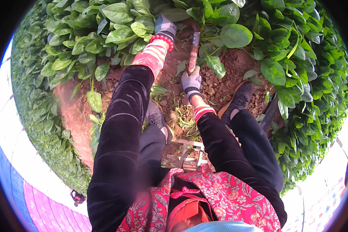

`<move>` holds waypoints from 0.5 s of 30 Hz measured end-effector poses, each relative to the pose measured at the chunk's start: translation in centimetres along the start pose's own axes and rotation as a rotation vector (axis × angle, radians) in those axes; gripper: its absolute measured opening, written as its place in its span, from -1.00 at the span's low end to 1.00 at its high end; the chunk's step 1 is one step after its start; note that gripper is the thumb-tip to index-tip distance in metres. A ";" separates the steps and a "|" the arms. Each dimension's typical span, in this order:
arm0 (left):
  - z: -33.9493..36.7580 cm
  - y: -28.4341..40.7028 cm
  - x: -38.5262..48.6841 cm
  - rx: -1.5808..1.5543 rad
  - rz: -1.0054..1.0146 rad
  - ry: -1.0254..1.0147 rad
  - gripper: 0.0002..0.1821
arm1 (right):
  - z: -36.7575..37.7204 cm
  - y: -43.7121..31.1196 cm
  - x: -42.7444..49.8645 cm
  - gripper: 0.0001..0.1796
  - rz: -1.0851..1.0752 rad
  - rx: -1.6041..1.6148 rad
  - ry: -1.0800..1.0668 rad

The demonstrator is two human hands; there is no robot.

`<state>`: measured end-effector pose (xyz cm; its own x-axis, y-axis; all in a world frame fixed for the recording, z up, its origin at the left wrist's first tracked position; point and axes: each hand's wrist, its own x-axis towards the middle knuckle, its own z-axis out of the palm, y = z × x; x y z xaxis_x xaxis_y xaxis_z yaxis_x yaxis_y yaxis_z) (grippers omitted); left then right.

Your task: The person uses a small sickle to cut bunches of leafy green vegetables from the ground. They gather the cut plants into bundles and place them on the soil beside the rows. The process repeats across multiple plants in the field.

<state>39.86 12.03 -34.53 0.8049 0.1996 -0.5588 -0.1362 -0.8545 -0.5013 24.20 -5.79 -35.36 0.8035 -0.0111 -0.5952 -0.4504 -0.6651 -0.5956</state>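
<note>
Spinach plants with broad green leaves stand at the top of the view. My left hand, in a grey knit glove, reaches in among their leaves and stems. Foliage hides its fingertips, so whether it grips a plant does not show. Red beads circle that wrist. My right hand, also gloved, is closed around the lower end of a short-handled tool. Its wooden handle points away from me, and a rusty curved metal neck bends left near the plants. The tool's working end is hidden.
Reddish crumbly soil lies between the plants and my shoes. Cut leaf scraps litter the ground in front of a small low frame between my legs. Dense spinach rows flank both sides. A dark pipe-like thing lies at right.
</note>
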 end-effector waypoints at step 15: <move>-1.1 0.3 -4.2 0.040 0.043 -0.089 -0.63 | -2.4 3.1 -3.8 -0.26 0.092 -0.112 -0.019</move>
<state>37.10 10.46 -31.62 0.7436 0.2065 -0.6360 -0.1941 -0.8435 -0.5008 20.66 -9.59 -33.60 0.7528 -0.0622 -0.6553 -0.4744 -0.7415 -0.4746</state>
